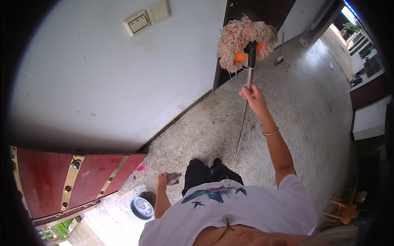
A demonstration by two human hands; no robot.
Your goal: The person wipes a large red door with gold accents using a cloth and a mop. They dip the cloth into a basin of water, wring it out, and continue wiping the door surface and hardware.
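My right hand [253, 93] is closed around the metal handle of a mop [244, 120], just below its black joint. The mop is held with its shaggy pink-white string head [232, 37] up, in front of a dark doorway, and the handle's thin end points down towards the floor near my feet. An orange plate shows within the strings. Low on the left, my left hand [162, 178] grips a crumpled brown-grey cloth [174, 178]. Near that hand, a round blue basin [132, 210] with cloudy, sudsy liquid stands on the floor.
A white wall [123, 83] with a switch panel [139, 22] runs along the left. A red door [95, 175] with brass studs stands at lower left, small litter beside it. A brush [279, 60] rests on the speckled floor [286, 101]. Wooden furniture [341, 212] is at lower right.
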